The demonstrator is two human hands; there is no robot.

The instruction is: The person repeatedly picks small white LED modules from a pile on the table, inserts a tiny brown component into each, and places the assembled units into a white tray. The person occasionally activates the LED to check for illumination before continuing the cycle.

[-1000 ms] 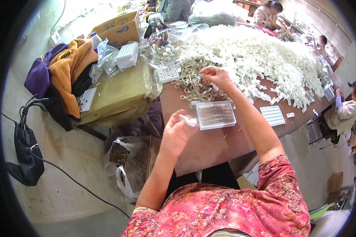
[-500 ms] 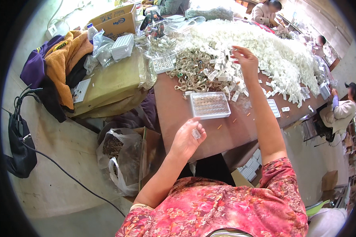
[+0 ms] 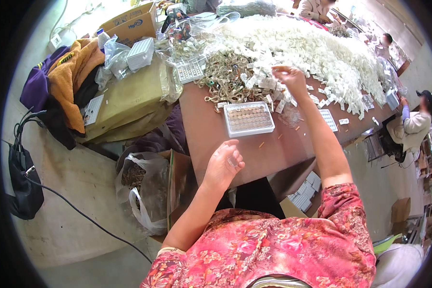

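My left hand (image 3: 224,164) is raised over the table's near edge, its fingers curled around a small clear plastic piece (image 3: 233,162). Farther off, my right hand (image 3: 290,79) hangs above the front of the white pile. Its fingers are bent toward the thumb, and whatever lies between them is too small and blurred to make out. Between the hands, a clear plastic box (image 3: 249,131) holds rows of round tan pieces. A tangled heap of thin beige and dark strands (image 3: 228,72) lies behind the box.
A big pile of small white tags (image 3: 312,53) covers the far table (image 3: 201,129). A white tray (image 3: 328,120) lies right; another tray (image 3: 189,71) lies left. Cartons, a bagged bin (image 3: 144,185) and jackets (image 3: 72,72) stand left. Other people sit at the far right.
My right hand has shifted slightly left and lower in the picture, fingers now pointing left. The left hand stays nearly in place, still with the clear piece. The whole view has shifted a little.
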